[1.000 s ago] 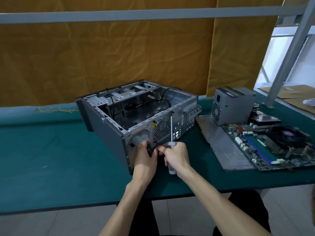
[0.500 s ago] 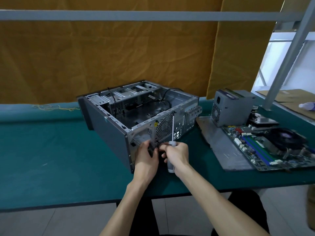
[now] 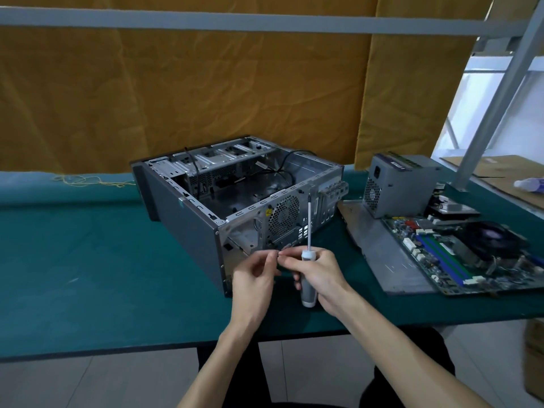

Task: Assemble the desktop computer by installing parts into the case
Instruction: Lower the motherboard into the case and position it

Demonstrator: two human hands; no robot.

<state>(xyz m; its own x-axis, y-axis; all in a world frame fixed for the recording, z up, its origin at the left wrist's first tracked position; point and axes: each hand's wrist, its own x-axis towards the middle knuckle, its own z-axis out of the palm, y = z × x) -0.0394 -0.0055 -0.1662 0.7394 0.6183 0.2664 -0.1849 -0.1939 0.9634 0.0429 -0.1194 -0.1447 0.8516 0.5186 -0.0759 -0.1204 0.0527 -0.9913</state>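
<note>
- Case (image 3: 188, 219): lies open-side up at the centre of the frame on the green bench (image 3: 73, 260), its rear panel with the fan grille facing the viewer; no board or supply sits inside it yet.
- Right hand (image 3: 319, 273): palm and lower fingers wrapped round the grey handle of the screwdriver (image 3: 308, 260), shaft pointing up in front of the grille; thumb and forefinger reach left to meet the other hand.
- Left hand (image 3: 256, 275): fingers curled, tips pinched against the right fingertips on something very small (probably a screw, too small to confirm).
- Parts waiting at right of frame: power supply (image 3: 400, 187) standing on a grey panel (image 3: 382, 254), motherboard (image 3: 459, 254) lying beside it with a black cooler fan on top.
- Risks, as judged:
  - the tiny item could slip during the hand-to-hand pass and drop onto the bench or the floor below;
  - the driver, held by only part of the hand, could tilt and knock the grille.
</note>
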